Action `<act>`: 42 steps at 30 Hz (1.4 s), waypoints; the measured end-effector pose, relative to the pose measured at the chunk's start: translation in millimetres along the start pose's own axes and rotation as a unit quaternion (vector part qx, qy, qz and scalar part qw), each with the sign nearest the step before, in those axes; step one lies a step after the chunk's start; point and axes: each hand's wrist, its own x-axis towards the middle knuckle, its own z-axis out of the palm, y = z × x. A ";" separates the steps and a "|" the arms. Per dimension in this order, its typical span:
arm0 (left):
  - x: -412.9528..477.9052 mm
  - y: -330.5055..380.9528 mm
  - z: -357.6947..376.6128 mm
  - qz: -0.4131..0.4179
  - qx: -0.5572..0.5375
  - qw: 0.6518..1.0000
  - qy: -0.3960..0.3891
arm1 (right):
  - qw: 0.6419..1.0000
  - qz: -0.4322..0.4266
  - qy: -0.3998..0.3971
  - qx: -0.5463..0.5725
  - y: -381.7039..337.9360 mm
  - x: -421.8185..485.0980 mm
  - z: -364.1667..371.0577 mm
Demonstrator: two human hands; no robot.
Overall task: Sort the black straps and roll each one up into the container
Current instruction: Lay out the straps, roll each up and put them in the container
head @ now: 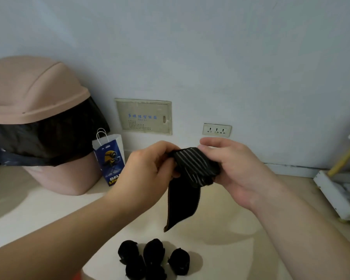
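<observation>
The person holds one strap [194, 168] up in front of the wall [230, 67], between both hands. The left hand [150, 168] has its fingers curled around the strap's left edge, and the right hand [236, 168] grips the right side, thumb on top and fingers folded under. The upper part of the strap is wound into a loose roll between the two hands (this part shows thin grey stripes across the black). The rest hangs straight down as a flat black tail that ends in the air above the pale surface [220, 249].

Below the tail, near the lower edge of the view, five finished rolls [154, 257] lie on that surface in a tight cluster, some touching each other.

At the left stands a pink bin [34, 87] with a domed lid and a black liner [49, 138] spilling out under the lid. A blue paper bag [110, 158] with white handles stands just beside the bin, against the wall. On the wall behind the hands are a beige panel [143, 116] and a socket [216, 130]. A white rack [335, 195] with yellow bars shows at the right edge.
</observation>
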 end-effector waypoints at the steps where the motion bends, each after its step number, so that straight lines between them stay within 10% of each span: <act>1: 0.2 1.2 1.0 -0.026 -0.028 0.999 0.002 | 1.000 -0.017 0.011 -0.006 1.7 -0.3 -0.2; 19: 8.0 -5.8 -5.9 -0.243 -0.320 0.914 -0.050 | 0.963 -0.133 0.019 -0.235 23.0 19.1 6.0; 25: -5.2 -1.3 -2.9 -0.119 -0.119 0.984 -0.055 | 0.964 -0.107 -0.002 -0.242 20.6 6.8 9.8; 42: -3.3 -10.5 -7.7 -0.062 -0.056 0.997 0.002 | 0.993 -0.076 -0.058 -0.063 13.2 -8.5 18.2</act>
